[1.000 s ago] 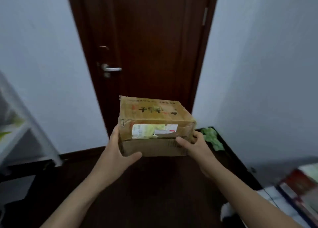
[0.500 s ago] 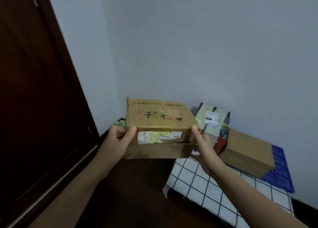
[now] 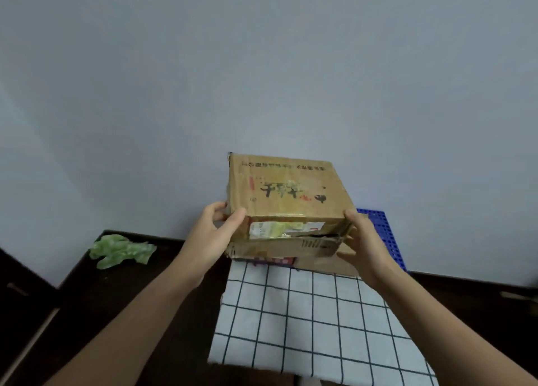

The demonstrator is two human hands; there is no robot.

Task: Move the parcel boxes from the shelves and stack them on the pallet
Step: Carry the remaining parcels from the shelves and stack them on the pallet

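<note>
I carry a worn brown parcel box [image 3: 286, 193] with printed characters on top and a torn label on its near side. My left hand [image 3: 214, 234] grips its left edge, thumb on top. My right hand [image 3: 364, 237] grips its right end. The box hangs in the air above the blue pallet [image 3: 384, 231], which is mostly draped with a white black-checked cloth [image 3: 305, 321]. Behind and under the carried box, parts of other parcels [image 3: 326, 262] on the pallet show; most of them are hidden.
A crumpled green plastic bag [image 3: 122, 250] lies on the dark floor at the left by the wall. A pale wall [image 3: 262, 79] stands right behind the pallet. Dark floor [image 3: 131, 313] surrounds the pallet on the left and right.
The view swung right, from the dark door to the pallet corner. The carried box now sits over the pallet and hides the parcels there. Both hands kept their hold.
</note>
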